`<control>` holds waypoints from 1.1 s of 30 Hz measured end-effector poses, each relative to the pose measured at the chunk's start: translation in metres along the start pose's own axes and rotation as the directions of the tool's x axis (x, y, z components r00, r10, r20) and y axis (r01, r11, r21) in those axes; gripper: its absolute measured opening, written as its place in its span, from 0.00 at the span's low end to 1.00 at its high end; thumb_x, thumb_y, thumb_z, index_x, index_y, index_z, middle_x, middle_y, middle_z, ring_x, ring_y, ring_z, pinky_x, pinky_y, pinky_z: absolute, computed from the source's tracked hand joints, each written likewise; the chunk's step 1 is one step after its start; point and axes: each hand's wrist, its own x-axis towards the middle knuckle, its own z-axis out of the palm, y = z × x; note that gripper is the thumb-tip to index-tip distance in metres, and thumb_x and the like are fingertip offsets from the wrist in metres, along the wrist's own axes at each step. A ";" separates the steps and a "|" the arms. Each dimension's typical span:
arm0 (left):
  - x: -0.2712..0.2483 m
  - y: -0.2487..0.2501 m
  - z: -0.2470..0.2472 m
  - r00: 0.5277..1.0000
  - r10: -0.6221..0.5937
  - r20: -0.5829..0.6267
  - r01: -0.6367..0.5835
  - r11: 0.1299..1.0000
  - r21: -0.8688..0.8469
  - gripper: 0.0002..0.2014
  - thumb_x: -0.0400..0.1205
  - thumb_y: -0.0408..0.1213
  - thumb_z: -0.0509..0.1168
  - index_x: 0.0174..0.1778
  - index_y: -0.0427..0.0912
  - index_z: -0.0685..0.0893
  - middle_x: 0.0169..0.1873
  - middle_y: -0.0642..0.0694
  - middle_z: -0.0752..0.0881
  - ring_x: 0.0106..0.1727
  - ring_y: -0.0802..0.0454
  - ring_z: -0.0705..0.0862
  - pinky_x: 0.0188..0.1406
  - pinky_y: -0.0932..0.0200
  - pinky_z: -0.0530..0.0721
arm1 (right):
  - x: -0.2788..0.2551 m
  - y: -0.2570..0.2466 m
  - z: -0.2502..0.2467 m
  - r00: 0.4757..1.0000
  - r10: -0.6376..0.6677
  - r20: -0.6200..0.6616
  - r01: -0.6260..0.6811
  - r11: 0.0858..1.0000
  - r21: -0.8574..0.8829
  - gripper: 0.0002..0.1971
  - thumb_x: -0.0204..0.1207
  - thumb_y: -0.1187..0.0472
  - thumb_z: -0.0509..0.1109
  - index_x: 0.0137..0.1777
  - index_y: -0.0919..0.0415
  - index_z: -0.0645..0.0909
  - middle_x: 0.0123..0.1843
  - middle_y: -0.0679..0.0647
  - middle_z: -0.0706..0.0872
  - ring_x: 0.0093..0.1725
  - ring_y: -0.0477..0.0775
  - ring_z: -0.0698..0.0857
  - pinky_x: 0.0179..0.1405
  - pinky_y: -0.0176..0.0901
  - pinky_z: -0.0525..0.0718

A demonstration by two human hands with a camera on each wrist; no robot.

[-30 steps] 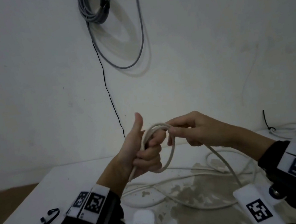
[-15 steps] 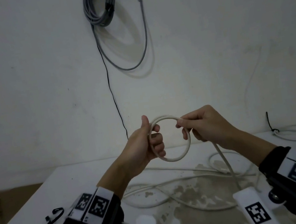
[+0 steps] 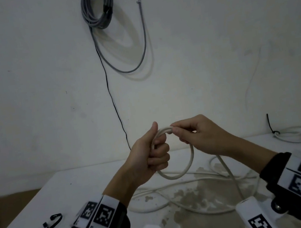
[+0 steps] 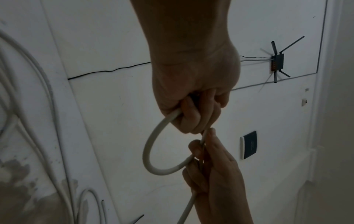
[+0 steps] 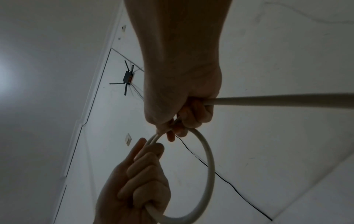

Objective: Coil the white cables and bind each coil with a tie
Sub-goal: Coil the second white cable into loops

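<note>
Sagging lower above the white table (image 3: 42, 206) than half a second back, white cable (image 3: 191, 158) loop now stretched into an oval, gripped in the curled left hand (image 3: 148, 157), pinched at its top by the right hand (image 3: 198, 136), closer together than before.
</note>
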 end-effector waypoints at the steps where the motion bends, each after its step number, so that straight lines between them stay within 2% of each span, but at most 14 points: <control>1: 0.000 -0.001 0.002 1.000 0.010 0.003 -0.010 1.000 0.027 0.23 0.79 0.58 0.50 0.24 0.46 0.68 0.13 0.55 0.60 0.11 0.62 0.58 0.13 0.67 0.54 | 0.000 0.002 0.000 1.000 0.005 -0.002 -0.005 0.999 -0.052 0.11 0.81 0.59 0.63 0.43 0.57 0.86 0.27 0.56 0.74 0.29 0.53 0.72 0.33 0.46 0.73; 3: 0.001 -0.004 0.003 1.000 -0.020 0.003 0.019 0.986 0.165 0.23 0.82 0.57 0.47 0.32 0.44 0.70 0.16 0.54 0.63 0.14 0.60 0.65 0.15 0.67 0.66 | -0.002 0.004 -0.002 1.000 0.029 -0.001 -0.029 0.986 -0.163 0.11 0.81 0.58 0.62 0.38 0.52 0.83 0.26 0.52 0.75 0.28 0.51 0.72 0.33 0.46 0.73; 5: 0.001 -0.005 0.002 0.995 -0.099 -0.004 0.094 0.938 0.333 0.21 0.85 0.54 0.45 0.41 0.41 0.71 0.21 0.51 0.70 0.22 0.53 0.78 0.27 0.61 0.81 | -0.004 0.004 -0.009 0.998 0.053 0.035 -0.043 0.969 -0.242 0.12 0.81 0.57 0.62 0.37 0.52 0.82 0.26 0.50 0.75 0.27 0.48 0.71 0.31 0.44 0.71; 7: -0.002 -0.004 0.000 0.990 -0.140 0.002 0.130 0.928 0.348 0.17 0.87 0.48 0.47 0.43 0.40 0.73 0.28 0.49 0.76 0.34 0.49 0.86 0.38 0.55 0.86 | -0.005 0.003 -0.013 0.993 0.083 0.085 -0.055 0.956 -0.288 0.12 0.81 0.56 0.62 0.36 0.51 0.81 0.26 0.49 0.75 0.26 0.46 0.70 0.30 0.42 0.70; 9: -0.001 -0.005 -0.001 0.995 -0.101 0.001 0.097 0.954 0.284 0.15 0.87 0.43 0.49 0.43 0.39 0.75 0.30 0.49 0.77 0.33 0.50 0.86 0.33 0.58 0.85 | -0.005 0.001 -0.014 0.991 0.093 0.097 -0.062 0.956 -0.288 0.13 0.81 0.56 0.62 0.35 0.49 0.81 0.26 0.50 0.74 0.26 0.47 0.70 0.30 0.41 0.70; 12: 0.003 -0.012 0.004 0.999 -0.038 -0.039 0.043 0.991 0.130 0.16 0.86 0.43 0.48 0.40 0.41 0.75 0.20 0.52 0.70 0.14 0.58 0.68 0.11 0.68 0.66 | -0.003 0.003 -0.008 0.998 0.057 0.030 -0.048 0.973 -0.227 0.12 0.81 0.58 0.62 0.36 0.50 0.82 0.26 0.50 0.75 0.27 0.47 0.70 0.31 0.42 0.71; 15: 0.008 -0.017 0.008 0.997 0.004 -0.076 -0.008 0.999 -0.047 0.17 0.83 0.46 0.51 0.35 0.42 0.77 0.12 0.55 0.61 0.09 0.62 0.57 0.09 0.70 0.52 | -0.003 0.007 0.003 0.997 0.028 -0.066 -0.038 0.988 -0.153 0.11 0.82 0.58 0.62 0.40 0.52 0.83 0.28 0.48 0.79 0.27 0.40 0.73 0.31 0.34 0.72; 19: 0.007 -0.019 0.002 0.995 0.080 -0.055 -0.092 0.959 -0.269 0.15 0.76 0.46 0.60 0.26 0.43 0.78 0.09 0.55 0.60 0.09 0.62 0.54 0.08 0.69 0.49 | -0.004 0.013 0.012 0.994 0.080 -0.074 -0.083 0.996 -0.041 0.13 0.84 0.57 0.57 0.59 0.50 0.83 0.41 0.48 0.83 0.26 0.32 0.77 0.29 0.25 0.69; 22: 0.008 -0.014 -0.019 0.987 0.139 0.083 -0.091 0.899 -0.428 0.12 0.72 0.43 0.73 0.27 0.42 0.79 0.15 0.53 0.58 0.14 0.58 0.54 0.09 0.65 0.54 | -0.006 0.021 0.008 0.990 0.109 -0.088 -0.107 0.994 0.025 0.14 0.84 0.56 0.57 0.65 0.48 0.80 0.45 0.45 0.82 0.22 0.32 0.75 0.23 0.24 0.70; 25: 0.009 -0.003 -0.045 0.924 0.292 0.247 -0.095 0.802 -0.590 0.16 0.86 0.39 0.53 0.43 0.32 0.79 0.23 0.45 0.67 0.23 0.51 0.66 0.22 0.56 0.64 | -0.016 0.030 0.003 0.984 0.150 -0.096 -0.143 0.987 0.078 0.10 0.83 0.55 0.60 0.52 0.52 0.83 0.32 0.50 0.81 0.18 0.42 0.69 0.17 0.36 0.70; 28: 0.001 0.017 -0.070 0.904 0.419 0.086 -0.299 0.761 -0.575 0.20 0.87 0.38 0.45 0.45 0.28 0.77 0.26 0.42 0.68 0.26 0.48 0.67 0.26 0.54 0.64 | -0.028 0.048 0.003 0.974 0.223 -0.036 -0.220 0.972 0.082 0.11 0.83 0.57 0.60 0.45 0.59 0.82 0.23 0.50 0.77 0.19 0.49 0.70 0.18 0.38 0.69; 30: -0.002 0.031 -0.075 0.882 0.471 0.003 -0.357 0.672 -0.649 0.23 0.87 0.39 0.46 0.36 0.30 0.78 0.20 0.42 0.69 0.21 0.51 0.65 0.20 0.54 0.65 | -0.035 0.059 0.004 0.969 0.245 -0.015 -0.245 0.969 0.034 0.11 0.83 0.56 0.60 0.45 0.59 0.80 0.22 0.50 0.76 0.19 0.48 0.70 0.20 0.39 0.70; 31: -0.004 0.035 -0.075 0.874 0.470 -0.123 -0.425 0.617 -0.663 0.25 0.88 0.41 0.46 0.30 0.34 0.77 0.16 0.45 0.69 0.18 0.55 0.62 0.15 0.59 0.64 | -0.037 0.063 0.005 0.974 0.226 -0.013 -0.226 0.974 -0.034 0.10 0.83 0.56 0.59 0.45 0.57 0.79 0.23 0.50 0.77 0.20 0.47 0.71 0.22 0.39 0.72; 33: -0.009 0.043 -0.066 0.791 0.494 -0.361 -0.611 0.598 -0.519 0.27 0.88 0.45 0.45 0.24 0.41 0.73 0.13 0.52 0.66 0.12 0.59 0.60 0.10 0.66 0.59 | -0.038 0.067 0.009 0.992 0.125 0.016 -0.117 0.961 -0.249 0.10 0.83 0.54 0.59 0.47 0.53 0.81 0.26 0.49 0.79 0.23 0.46 0.76 0.29 0.43 0.76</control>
